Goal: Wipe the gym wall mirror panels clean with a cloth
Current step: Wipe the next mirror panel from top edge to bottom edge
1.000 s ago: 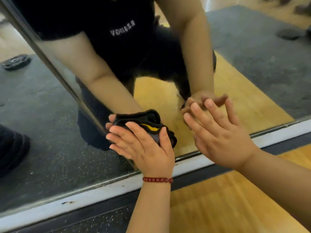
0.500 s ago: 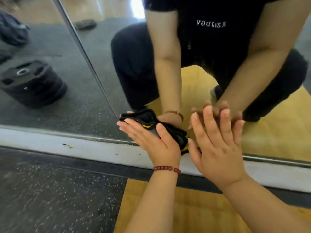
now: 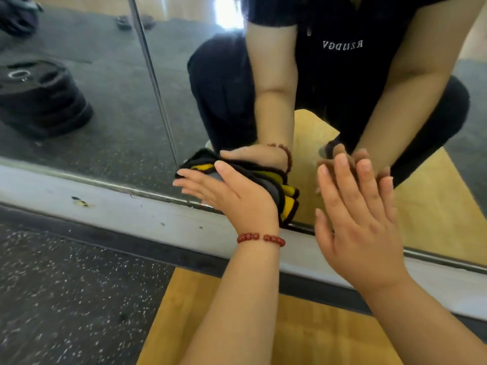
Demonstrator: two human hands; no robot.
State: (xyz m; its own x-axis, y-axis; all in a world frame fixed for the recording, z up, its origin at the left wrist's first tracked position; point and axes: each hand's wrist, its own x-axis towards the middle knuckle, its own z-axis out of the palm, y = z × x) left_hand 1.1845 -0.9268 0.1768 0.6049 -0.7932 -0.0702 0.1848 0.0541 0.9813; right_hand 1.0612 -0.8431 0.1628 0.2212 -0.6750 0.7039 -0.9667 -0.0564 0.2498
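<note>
A stack of weight plates (image 3: 39, 98) shows in the mirror (image 3: 110, 106) at far left, well apart from the hands. A vertical panel seam (image 3: 155, 85) ends just left of the black-and-yellow cloth (image 3: 276, 188), which the left hand (image 3: 237, 198) presses flat-fingered against the glass at its bottom edge, above the white frame (image 3: 118, 209). Reflected shirt lettering reads reversed, illegible. The right hand (image 3: 361, 219) lies flat, fingers straight, on the mirror just beside.

cloth (image 3: 276, 191): black and yellow, folded, pressed flat on the glass, low down
mirror (image 3: 110, 106): big, shiny, on the wall
</note>
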